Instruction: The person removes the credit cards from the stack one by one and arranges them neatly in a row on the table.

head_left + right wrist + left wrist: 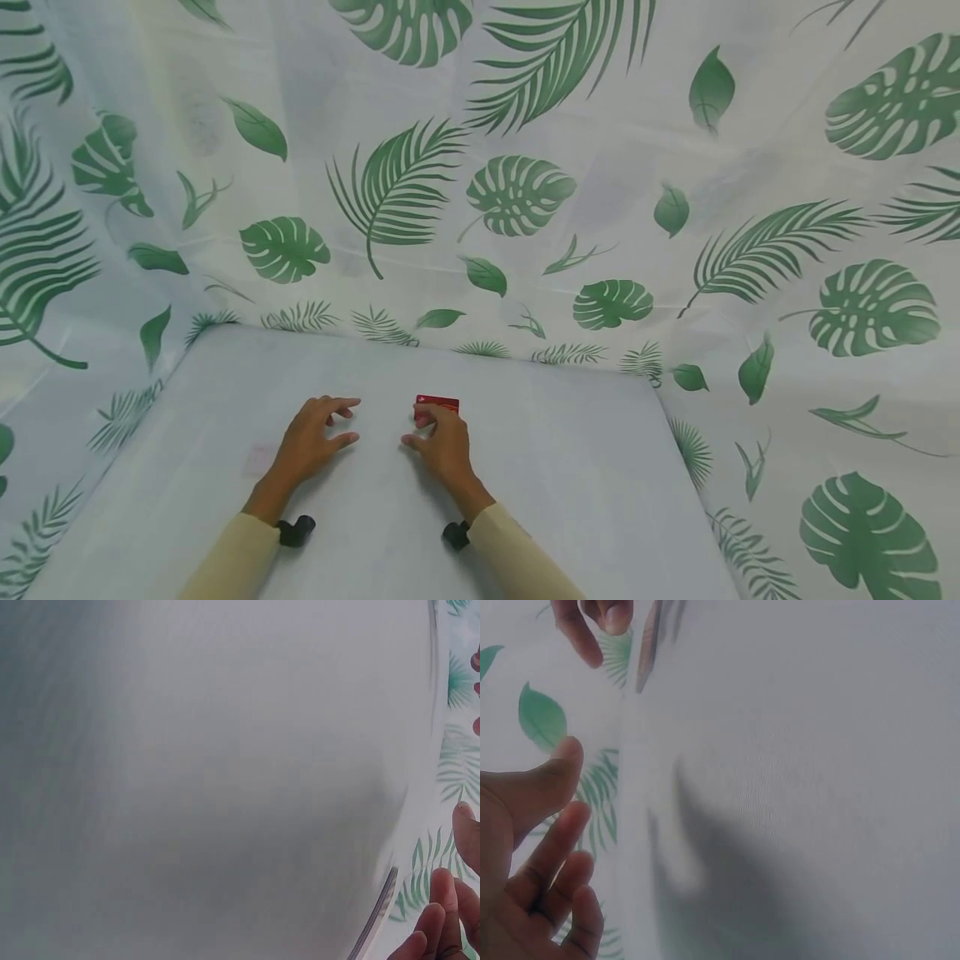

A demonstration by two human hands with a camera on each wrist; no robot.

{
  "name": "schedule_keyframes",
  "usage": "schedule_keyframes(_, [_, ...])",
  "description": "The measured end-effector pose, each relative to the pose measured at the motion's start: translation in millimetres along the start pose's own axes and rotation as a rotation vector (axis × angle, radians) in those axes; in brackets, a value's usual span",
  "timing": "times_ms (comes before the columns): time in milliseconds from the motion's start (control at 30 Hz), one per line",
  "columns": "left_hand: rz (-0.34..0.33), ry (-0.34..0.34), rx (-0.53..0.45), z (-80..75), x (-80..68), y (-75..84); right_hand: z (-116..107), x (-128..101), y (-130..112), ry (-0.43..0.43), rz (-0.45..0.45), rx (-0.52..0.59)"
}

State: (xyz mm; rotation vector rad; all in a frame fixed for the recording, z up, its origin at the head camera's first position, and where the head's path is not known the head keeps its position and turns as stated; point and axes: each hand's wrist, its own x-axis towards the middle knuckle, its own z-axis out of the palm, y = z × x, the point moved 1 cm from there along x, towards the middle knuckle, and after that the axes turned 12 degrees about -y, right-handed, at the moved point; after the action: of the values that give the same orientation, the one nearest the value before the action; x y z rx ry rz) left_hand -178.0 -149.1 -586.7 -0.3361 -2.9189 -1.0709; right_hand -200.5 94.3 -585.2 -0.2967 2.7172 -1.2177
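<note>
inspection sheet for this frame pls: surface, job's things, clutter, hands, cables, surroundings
Surface: white table, covered with plain cloth.
Job's things: small red card lying flat near the table's middle.
Clutter: faint pink patch on the cloth, left of the left hand; cannot tell what it is.
Hands: right hand has its fingertips on the red card, no closed grip visible; left hand has its fingers spread over the table and holds nothing.
Cables: nothing seen.
Surroundings: leaf-print curtain behind and beside the table.

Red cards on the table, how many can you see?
1. The red card lies on the white table, at the fingertips of the right hand. The left hand has none. Others may be hidden.
</note>
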Motion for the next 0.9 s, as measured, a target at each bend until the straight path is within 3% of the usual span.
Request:
schedule_keyframes(667, [-0.015,-0.072,-0.047,28.9,33.0,26.6,-27,6,29,0.083,0.002,-0.082])
schedule_keyframes(900, [-0.011,-0.090,-0.055,38.1,43.3,32.1,-39,8,39,0.069,0.056,-0.041])
